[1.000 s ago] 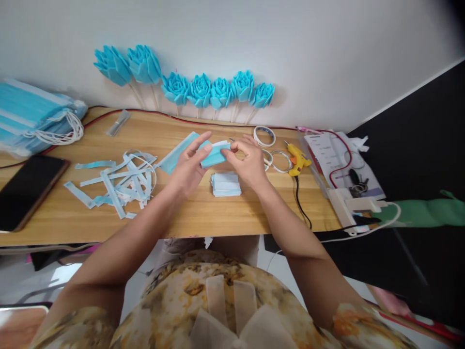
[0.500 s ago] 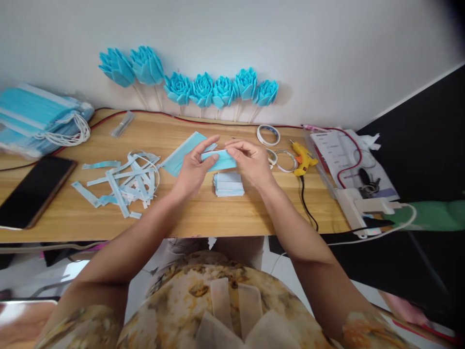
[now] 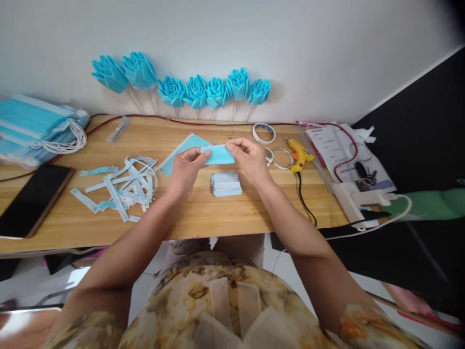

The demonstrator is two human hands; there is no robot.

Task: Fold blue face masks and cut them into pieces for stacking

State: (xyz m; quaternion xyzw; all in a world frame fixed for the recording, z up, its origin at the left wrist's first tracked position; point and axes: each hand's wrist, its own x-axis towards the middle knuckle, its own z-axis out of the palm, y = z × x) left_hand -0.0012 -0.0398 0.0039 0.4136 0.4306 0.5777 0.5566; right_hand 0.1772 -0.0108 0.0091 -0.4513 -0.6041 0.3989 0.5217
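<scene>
A small light-blue piece of face-mask fabric (image 3: pixel 218 155) is stretched between my two hands above the table. My left hand (image 3: pixel 187 167) pinches its left end between thumb and fingers. At the other end, the thumb and fingers of my right hand (image 3: pixel 250 157) grip the upper right corner. Just below lies a stack of folded blue fabric pieces (image 3: pixel 225 184). Behind my left hand is a larger flat blue mask sheet (image 3: pixel 187 144), partly covered by that hand. Cut-off mask strips (image 3: pixel 118 189) lie in a loose heap to the left.
Blue fabric flowers (image 3: pixel 196 92) on sticks lean against the wall. Mask pack (image 3: pixel 32 126) and phone (image 3: pixel 36 198) are at left. Tape rolls (image 3: pixel 264 133), a yellow glue gun (image 3: pixel 301 154) with its black cord, papers (image 3: pixel 330 145) and a power strip (image 3: pixel 350 206) are at right.
My left fingers, spread before, have closed onto the fabric piece's left end. The piece is now held flatter and straighter between both hands. The view has shifted slightly.
</scene>
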